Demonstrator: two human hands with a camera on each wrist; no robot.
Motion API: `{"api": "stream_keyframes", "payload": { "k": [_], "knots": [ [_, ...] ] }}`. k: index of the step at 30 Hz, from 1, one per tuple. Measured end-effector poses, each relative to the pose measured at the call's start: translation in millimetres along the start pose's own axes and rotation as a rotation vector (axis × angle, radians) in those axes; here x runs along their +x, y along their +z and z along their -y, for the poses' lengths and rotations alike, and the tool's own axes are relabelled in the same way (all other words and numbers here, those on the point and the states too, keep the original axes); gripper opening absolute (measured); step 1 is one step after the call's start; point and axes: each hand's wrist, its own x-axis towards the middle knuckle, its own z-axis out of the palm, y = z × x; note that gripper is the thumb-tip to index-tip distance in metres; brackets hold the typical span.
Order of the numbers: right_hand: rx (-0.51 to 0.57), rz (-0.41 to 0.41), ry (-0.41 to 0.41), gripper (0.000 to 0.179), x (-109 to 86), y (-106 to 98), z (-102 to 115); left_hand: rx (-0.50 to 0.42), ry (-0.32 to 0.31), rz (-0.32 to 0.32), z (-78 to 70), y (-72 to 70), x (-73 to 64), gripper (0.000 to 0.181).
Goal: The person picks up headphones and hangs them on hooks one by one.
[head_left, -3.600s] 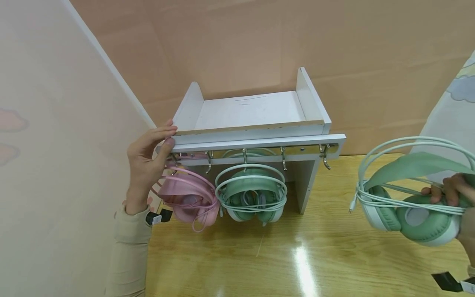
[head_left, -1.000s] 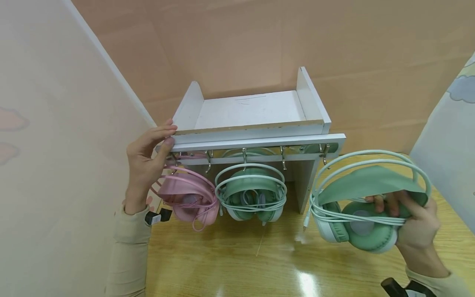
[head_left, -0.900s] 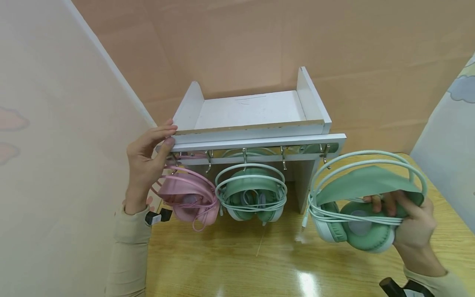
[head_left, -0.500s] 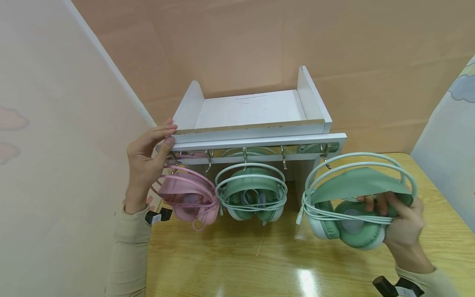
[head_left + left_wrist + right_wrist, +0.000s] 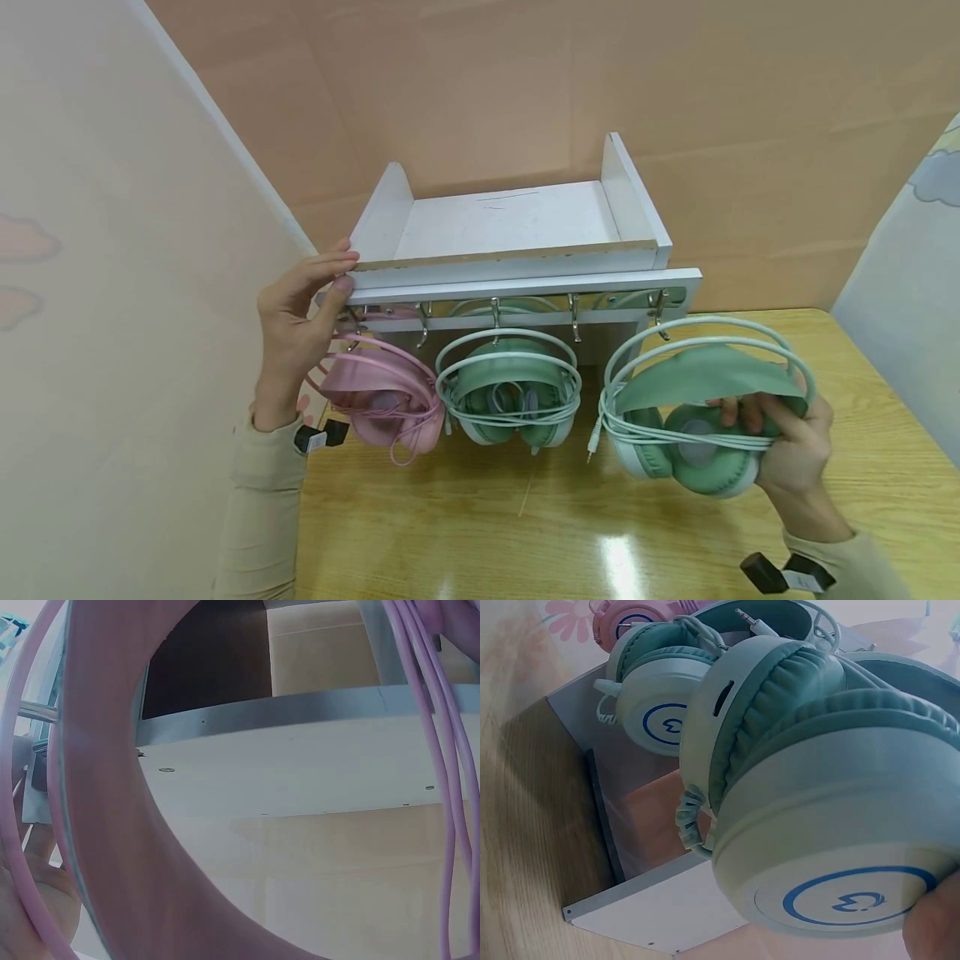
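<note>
In the head view my right hand [image 5: 795, 442] grips a pair of green headphones [image 5: 705, 375] by the right side, its cord wrapped round the ear cups. The headphones' top arches overlap the rack's right end, just below the rightmost hook [image 5: 660, 317]. My left hand [image 5: 300, 321] holds the left end of the white hook rack [image 5: 510, 287], thumb on the front board. Pink headphones [image 5: 382, 392] hang beneath that hand, and a second green pair [image 5: 510, 383] hangs mid-rack. In the right wrist view a white ear cup [image 5: 840, 825] fills the foreground.
The rack's upper tray [image 5: 510, 221] has raised side walls. A bare hook [image 5: 574, 317] lies between the hanging green pair and the held one. Below is a wooden tabletop [image 5: 525, 533]; a pale wall panel [image 5: 150, 292] stands close on the left.
My right hand has carried the green headphones leftward from the far right, up to the rack's right end. The left hand and the hanging headphones have stayed put.
</note>
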Motion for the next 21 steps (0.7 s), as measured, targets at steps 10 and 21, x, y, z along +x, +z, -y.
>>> {"api": "stream_keyframes", "payload": {
  "k": [10, 21],
  "knots": [
    [-0.013, 0.033, -0.007, 0.048, -4.5, -3, -10, -0.019, 0.003, 0.001, 1.4, 0.7, -1.2, 0.017],
    [-0.106, 0.059, -0.039, 0.044, -3.5, -3, -16, -0.008, -0.001, 0.003, 1.9, 2.0, -2.0, 0.018]
  ]
}}
